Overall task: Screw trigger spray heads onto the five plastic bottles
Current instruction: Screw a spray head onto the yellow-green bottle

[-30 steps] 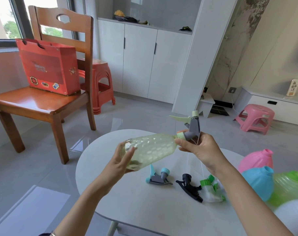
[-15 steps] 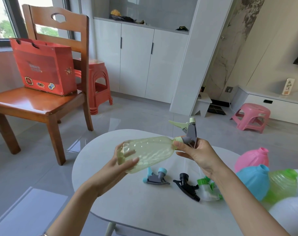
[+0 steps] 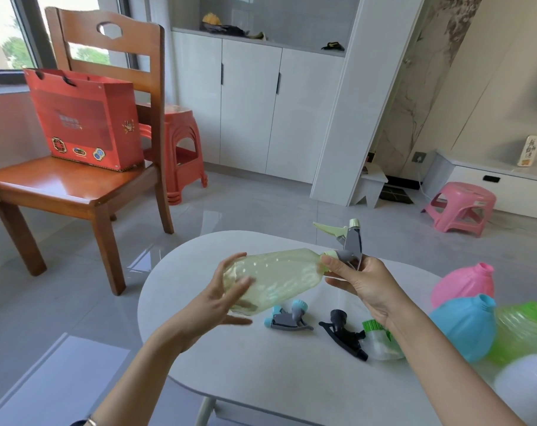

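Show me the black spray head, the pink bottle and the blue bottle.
black spray head [image 3: 341, 332], head view: its body
pink bottle [image 3: 462, 282], head view: its side
blue bottle [image 3: 464, 329], head view: its side

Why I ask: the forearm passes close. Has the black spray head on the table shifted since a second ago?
No. The black spray head lies as before on the table, between the teal spray head and the green-collared one.

Yellow bottle horizontal, spray head attached
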Motion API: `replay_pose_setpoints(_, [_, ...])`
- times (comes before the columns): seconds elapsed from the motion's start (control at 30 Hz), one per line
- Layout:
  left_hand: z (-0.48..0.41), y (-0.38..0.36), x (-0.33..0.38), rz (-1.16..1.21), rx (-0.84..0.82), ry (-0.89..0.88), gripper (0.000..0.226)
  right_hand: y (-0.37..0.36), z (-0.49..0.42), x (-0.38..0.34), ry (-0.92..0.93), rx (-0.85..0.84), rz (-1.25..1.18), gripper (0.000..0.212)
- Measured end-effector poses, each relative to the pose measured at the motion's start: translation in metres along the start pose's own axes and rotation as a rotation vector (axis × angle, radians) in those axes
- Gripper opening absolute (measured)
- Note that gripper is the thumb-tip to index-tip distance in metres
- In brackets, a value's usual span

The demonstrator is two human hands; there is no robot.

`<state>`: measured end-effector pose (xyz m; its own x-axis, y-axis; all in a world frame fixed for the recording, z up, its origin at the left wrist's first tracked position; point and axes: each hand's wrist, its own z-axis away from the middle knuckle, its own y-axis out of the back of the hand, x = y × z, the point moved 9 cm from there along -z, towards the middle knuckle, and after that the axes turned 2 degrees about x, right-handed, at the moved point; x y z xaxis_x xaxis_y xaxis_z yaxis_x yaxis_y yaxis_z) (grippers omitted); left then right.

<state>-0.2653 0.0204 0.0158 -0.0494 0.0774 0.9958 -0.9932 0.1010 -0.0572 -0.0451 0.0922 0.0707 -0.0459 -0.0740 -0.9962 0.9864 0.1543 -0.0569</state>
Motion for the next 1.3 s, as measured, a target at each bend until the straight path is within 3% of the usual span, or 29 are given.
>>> replay_pose_setpoints(0.13, [-0.001, 0.0, -0.002, -0.035, 0.002, -0.045, 0.095, 0.0, 0.0, -0.002, 0.007, -0.001, 0.011, 0.012])
replay_pose_setpoints(0.23, [0.001, -0.005, -0.009, 0.12, -0.001, 0.094, 0.072, -0.004, 0.002, -0.003, 0.026, -0.009, 0.027, 0.007])
replay_pose_setpoints(0.33, [-0.001, 0.0, -0.005, 0.073, 0.021, 0.029, 0.058, -0.002, 0.002, -0.001, 0.017, 0.01, 0.023, 0.01])
replay_pose_setpoints(0.43, [-0.002, 0.008, -0.002, 0.015, 0.049, -0.068, 0.087, -0.002, 0.002, -0.001, 0.004, 0.011, 0.015, 0.024])
replay_pose_setpoints(0.5, [-0.002, 0.002, -0.007, 0.046, 0.004, -0.014, 0.1, -0.008, 0.003, -0.002, 0.019, -0.02, 0.03, 0.023])
replay_pose_setpoints(0.57, [-0.002, -0.002, -0.01, 0.14, -0.017, 0.067, 0.09, -0.011, 0.003, -0.004, 0.032, -0.022, 0.037, 0.021])
replay_pose_setpoints(0.67, [-0.002, 0.006, -0.003, 0.115, 0.028, -0.025, 0.065, -0.006, 0.001, -0.002, 0.009, 0.008, 0.009, 0.028])
replay_pose_setpoints(0.73, [-0.005, 0.008, 0.001, 0.085, 0.04, -0.075, 0.074, -0.004, 0.001, 0.0, -0.012, 0.0, -0.006, 0.032])
replay_pose_setpoints(0.83, [-0.009, 0.005, -0.007, 0.231, 0.048, 0.049, 0.044, -0.005, 0.003, 0.002, -0.009, -0.019, 0.006, 0.035])
replay_pose_setpoints(0.87, [-0.008, 0.002, -0.007, 0.218, 0.025, 0.075, 0.043, -0.005, 0.003, 0.003, -0.008, -0.02, 0.008, 0.034])
replay_pose_setpoints(0.97, [0.001, -0.001, 0.001, 0.082, -0.028, -0.028, 0.056, -0.002, 0.003, 0.003, -0.015, -0.023, 0.008, 0.038])
replay_pose_setpoints(1.1, [0.002, 0.007, 0.001, 0.062, -0.014, -0.109, 0.099, -0.005, 0.002, 0.002, -0.018, -0.052, 0.003, 0.036])
replay_pose_setpoints(1.2, [0.005, -0.009, -0.011, 0.147, -0.073, 0.081, 0.095, -0.009, 0.002, 0.002, -0.001, -0.031, 0.021, 0.029])
replay_pose_setpoints(1.3, [0.004, -0.004, -0.007, 0.057, -0.011, 0.015, 0.093, -0.006, 0.003, 0.004, -0.018, 0.008, 0.056, 0.036])
